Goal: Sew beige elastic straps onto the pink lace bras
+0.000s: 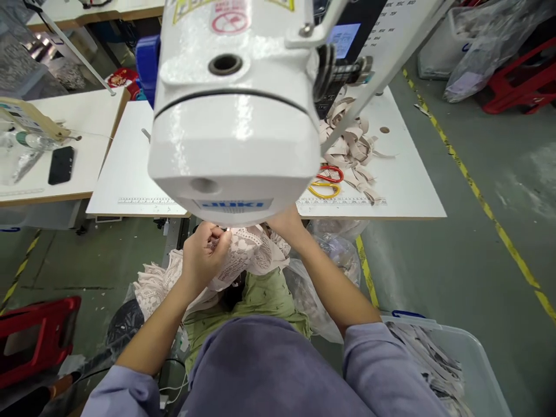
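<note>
My left hand (203,255) is closed, its thumb and fingers pinching the edge of a pale pink lace fabric (243,255) just below the front of the white sewing machine (234,139). The lace hangs over my lap, its gathered part spreading to the left. My right hand (285,225) is at the right end of the lace, beneath the machine head. The machine hides its fingers, so I cannot see what they grip. The needle area is hidden too.
Right of the machine lie beige fabric strips (350,142) and scissors with red and yellow handles (325,190). A clear bin (478,353) holding grey strips stands at lower right. Red stools (39,333) flank the floor. A black phone (61,165) rests on the left table.
</note>
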The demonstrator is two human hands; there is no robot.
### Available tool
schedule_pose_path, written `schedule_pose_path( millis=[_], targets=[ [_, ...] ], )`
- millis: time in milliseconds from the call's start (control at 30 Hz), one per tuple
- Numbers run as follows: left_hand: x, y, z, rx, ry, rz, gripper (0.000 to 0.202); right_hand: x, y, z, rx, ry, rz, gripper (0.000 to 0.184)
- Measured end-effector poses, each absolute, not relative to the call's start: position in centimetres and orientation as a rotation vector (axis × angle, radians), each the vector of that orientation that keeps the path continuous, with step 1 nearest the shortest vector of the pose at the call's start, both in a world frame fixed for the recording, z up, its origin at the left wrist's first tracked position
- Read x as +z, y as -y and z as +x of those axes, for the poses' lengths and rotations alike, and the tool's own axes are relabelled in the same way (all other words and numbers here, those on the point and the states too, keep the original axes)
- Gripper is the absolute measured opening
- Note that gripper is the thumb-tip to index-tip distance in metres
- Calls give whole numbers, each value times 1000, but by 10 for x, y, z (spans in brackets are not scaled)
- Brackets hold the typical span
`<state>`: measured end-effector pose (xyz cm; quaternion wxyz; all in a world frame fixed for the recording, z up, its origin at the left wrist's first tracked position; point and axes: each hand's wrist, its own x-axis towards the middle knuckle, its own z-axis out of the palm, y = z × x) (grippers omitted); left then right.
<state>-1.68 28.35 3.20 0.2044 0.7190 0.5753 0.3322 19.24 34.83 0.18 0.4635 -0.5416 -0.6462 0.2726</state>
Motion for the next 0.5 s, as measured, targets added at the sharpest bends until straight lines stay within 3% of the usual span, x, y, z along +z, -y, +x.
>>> schedule_pose_path(
  millis=[67,233,367,500],
  targets=[
    [31,-286,-22,856,-1613,1926,21,1,-351,190,664,1566,-1317,6],
    [23,-285,-30,491,-1261,1490,47,6,-342,186,708,1474,-1212,5],
    [1,-250,-12,209,-781,873,54,20,-312,207,998,1412,-1147,16],
    [-27,-209,19,182,-658,757,64,28,-280,232,1234,1388,-1091,21]
  ],
)
